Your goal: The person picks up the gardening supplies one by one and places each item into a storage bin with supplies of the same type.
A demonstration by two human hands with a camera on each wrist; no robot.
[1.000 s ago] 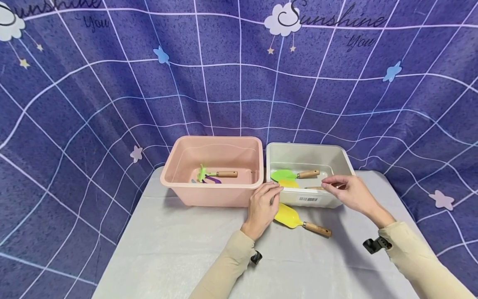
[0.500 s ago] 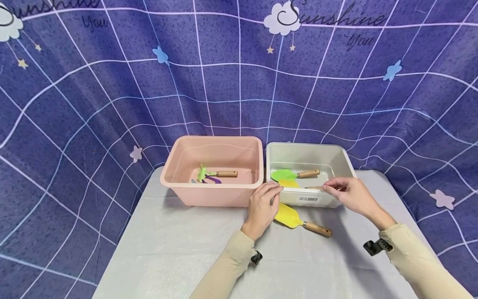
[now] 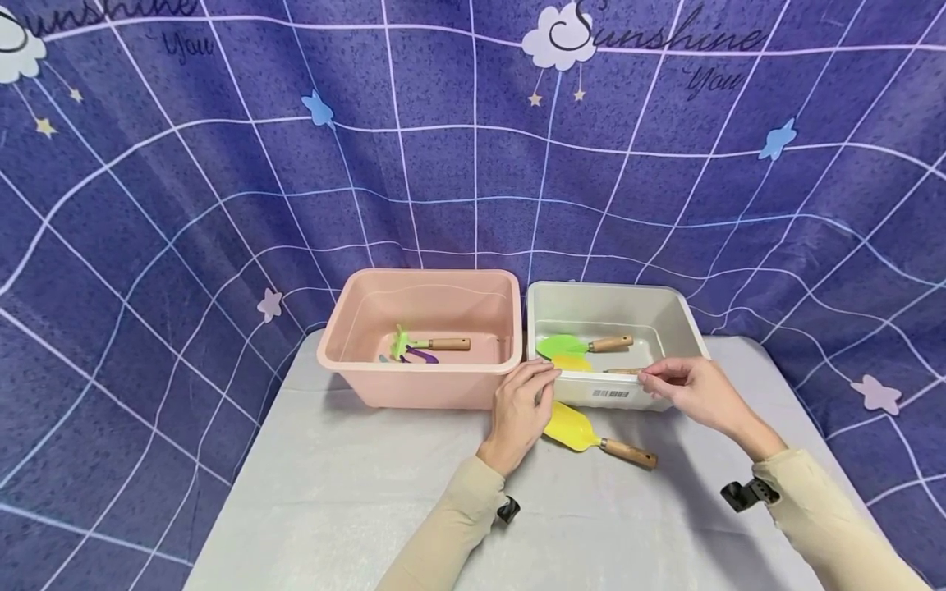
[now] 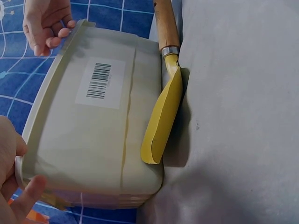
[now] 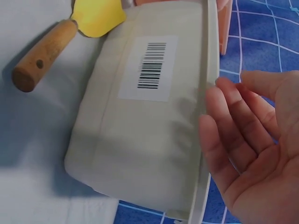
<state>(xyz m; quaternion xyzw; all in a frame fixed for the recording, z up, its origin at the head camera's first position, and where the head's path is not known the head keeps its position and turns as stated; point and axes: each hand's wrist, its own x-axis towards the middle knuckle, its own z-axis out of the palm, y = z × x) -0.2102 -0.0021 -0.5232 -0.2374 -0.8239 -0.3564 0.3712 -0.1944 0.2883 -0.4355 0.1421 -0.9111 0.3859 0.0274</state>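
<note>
My left hand (image 3: 517,410) grips the front left corner of a pale grey plastic bin (image 3: 654,398), fingers and thumb round its rim. At the bin's front right rim is my right hand (image 3: 687,390), fingers loosely bent; in the right wrist view, fingertips (image 5: 208,125) touch the rim and the palm holds nothing. Inside the bin lie a green trowel (image 3: 565,346) with a wooden handle and a yellow blade (image 3: 571,362). A thin wooden handle (image 3: 622,372) shows just behind the front rim, partly hidden. A yellow hand trowel (image 3: 572,428) lies on the table before the bin.
To the left stands a pink bin (image 3: 424,392), close beside the grey one. It holds a green hand rake (image 3: 401,341) and a purple pronged tool (image 3: 423,355). A grey cloth (image 3: 340,492) covers the table, and a blue-purple curtain (image 3: 443,164) hangs behind.
My right hand has come slightly down and to the right, from over the inside of the grey bin to its front rim. My left hand and the tools stay put.
</note>
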